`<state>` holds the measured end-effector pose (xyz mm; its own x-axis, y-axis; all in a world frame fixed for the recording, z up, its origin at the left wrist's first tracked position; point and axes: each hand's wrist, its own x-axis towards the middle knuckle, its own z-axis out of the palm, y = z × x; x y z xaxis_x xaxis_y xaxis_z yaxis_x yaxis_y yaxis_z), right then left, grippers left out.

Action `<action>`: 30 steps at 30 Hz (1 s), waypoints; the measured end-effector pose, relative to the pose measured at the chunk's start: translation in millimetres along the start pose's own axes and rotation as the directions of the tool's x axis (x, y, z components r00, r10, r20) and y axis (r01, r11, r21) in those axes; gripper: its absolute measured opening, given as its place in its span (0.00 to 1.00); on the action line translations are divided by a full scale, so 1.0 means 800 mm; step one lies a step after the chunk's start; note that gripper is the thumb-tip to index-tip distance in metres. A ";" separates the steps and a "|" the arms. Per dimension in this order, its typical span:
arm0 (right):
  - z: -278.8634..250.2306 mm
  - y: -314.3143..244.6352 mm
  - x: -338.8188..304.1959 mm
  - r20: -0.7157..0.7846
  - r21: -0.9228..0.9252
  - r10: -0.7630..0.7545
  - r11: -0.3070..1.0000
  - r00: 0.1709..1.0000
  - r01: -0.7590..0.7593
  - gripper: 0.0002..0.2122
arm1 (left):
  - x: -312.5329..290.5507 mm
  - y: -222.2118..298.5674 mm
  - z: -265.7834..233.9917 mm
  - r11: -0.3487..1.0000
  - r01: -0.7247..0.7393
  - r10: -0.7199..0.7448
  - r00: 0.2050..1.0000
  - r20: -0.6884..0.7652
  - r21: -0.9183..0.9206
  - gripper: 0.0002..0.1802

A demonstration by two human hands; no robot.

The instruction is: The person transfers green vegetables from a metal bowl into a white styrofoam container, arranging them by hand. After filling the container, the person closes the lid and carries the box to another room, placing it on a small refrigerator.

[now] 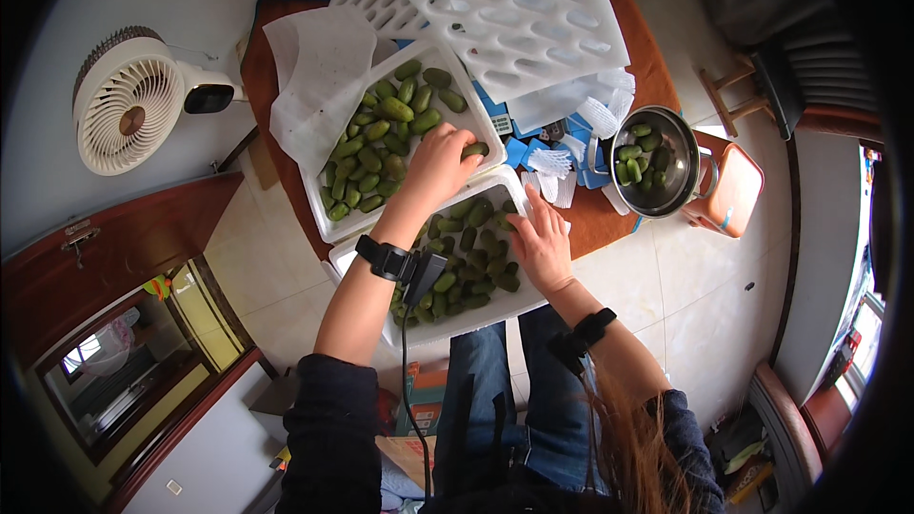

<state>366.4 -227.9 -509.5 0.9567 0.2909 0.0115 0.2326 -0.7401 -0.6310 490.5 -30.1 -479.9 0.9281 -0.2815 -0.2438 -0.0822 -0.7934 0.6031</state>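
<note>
One green fruit (pixel 475 149) is held at the fingertips of the left hand (pixel 440 169), which is placed over the near right corner of the upper white tray (pixel 311 205), its fingers bent and drawn narrowly together. Many more oval green fruits (pixel 395 108) are heaped in that tray. The right hand (pixel 545 246) is laid at the right side of the lower white tray (pixel 466 322), fingers stretched along its rim and thumb spread apart over the fruits inside; whether anything is gripped beneath cannot be told. A black band is worn on each wrist, and a small black device (pixel 426 276) is attached at the left one. The far corner of the upper tray is overlapped by a thin white sheet (pixel 319 76). Beyond it, a white perforated panel (pixel 500 86) is propped above blue pieces and white foam nets (pixel 549 162). To the right, more fruits are contained in a metal pot (pixel 674 181). A white fan (pixel 131 122) is seen at the left.
</note>
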 end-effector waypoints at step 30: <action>0.001 0.001 -0.002 0.003 0.047 -0.009 0.999 1.000 0.009 0.28 | -0.158 0.039 0.156 0.308 0.260 -0.561 0.827 0.046 -0.915 0.13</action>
<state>364.7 -228.7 -510.7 0.9540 0.2995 0.0150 0.2328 -0.7081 -0.6667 325.5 -86.9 -525.3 0.7966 0.1869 -0.5749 0.5485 0.1765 0.8173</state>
